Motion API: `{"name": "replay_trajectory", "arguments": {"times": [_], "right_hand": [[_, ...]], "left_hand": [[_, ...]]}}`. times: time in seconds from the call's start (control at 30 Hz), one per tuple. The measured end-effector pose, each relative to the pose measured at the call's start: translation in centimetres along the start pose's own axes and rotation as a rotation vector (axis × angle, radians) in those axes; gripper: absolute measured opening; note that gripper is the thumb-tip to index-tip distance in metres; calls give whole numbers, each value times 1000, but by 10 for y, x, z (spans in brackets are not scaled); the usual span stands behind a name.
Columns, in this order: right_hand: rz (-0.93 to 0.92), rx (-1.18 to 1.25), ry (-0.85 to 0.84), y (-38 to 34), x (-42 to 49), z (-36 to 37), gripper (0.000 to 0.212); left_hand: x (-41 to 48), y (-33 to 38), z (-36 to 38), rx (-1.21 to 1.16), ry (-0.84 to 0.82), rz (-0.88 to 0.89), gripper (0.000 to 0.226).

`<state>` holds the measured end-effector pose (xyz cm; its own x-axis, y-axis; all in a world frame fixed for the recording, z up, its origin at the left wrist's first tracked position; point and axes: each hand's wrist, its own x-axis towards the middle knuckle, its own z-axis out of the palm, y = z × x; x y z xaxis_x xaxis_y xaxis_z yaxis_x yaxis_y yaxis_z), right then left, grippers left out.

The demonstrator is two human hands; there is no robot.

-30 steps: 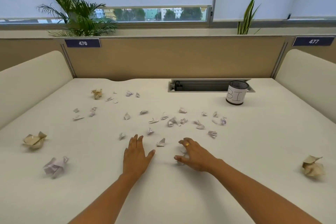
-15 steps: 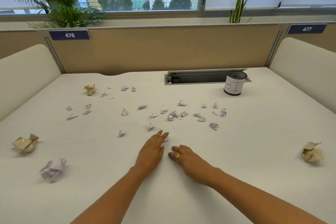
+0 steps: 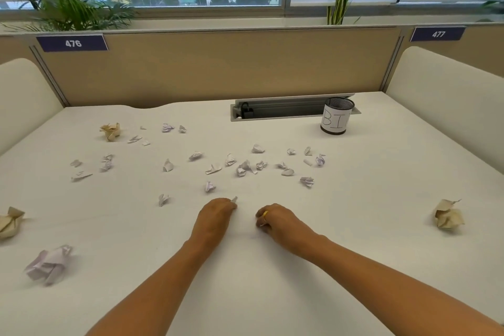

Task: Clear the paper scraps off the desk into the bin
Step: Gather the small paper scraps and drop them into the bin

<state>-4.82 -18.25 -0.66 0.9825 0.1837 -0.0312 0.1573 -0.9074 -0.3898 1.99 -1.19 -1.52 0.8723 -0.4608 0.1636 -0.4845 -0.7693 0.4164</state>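
Note:
Several small white paper scraps (image 3: 246, 166) lie scattered across the middle of the white desk (image 3: 368, 240). My left hand (image 3: 215, 217) rests on the desk with its fingers curled around a small scrap (image 3: 234, 199) that pokes out at the fingertips. My right hand (image 3: 278, 222), wearing a gold ring, is closed beside it, with a bit of white paper showing under the fingers. The bin (image 3: 337, 119), a black mesh cup with a white label, stands at the back right, well beyond both hands.
Larger crumpled balls lie around: tan ones at the right (image 3: 448, 218), far left (image 3: 9, 222) and back left (image 3: 110, 131), a white one (image 3: 49, 264) at the near left. A cable slot (image 3: 281, 111) sits behind the bin. Padded dividers flank the desk.
My left hand slid right and forward, then curled its fingers onto a scrap. My right hand closed into a fist over the scrap beneath it.

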Motion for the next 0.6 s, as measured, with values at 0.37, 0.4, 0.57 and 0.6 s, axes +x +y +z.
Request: {"name": "replay_trajectory", "arguments": {"times": [0.37,0.4,0.57,0.6], "right_hand": [[132,36,96,69,14,-73,26],[143,44,127,78,16,-81,24],[265,125,276,125,35,-121,20],[287,143,303,134,42,-130,21]], "left_hand": [[29,54,19,-191,284,89,12],[35,60,20,-193,293,110,12],[72,82,20,-221,350,126,10],[80,85,19,-226,353,125,10]]}}
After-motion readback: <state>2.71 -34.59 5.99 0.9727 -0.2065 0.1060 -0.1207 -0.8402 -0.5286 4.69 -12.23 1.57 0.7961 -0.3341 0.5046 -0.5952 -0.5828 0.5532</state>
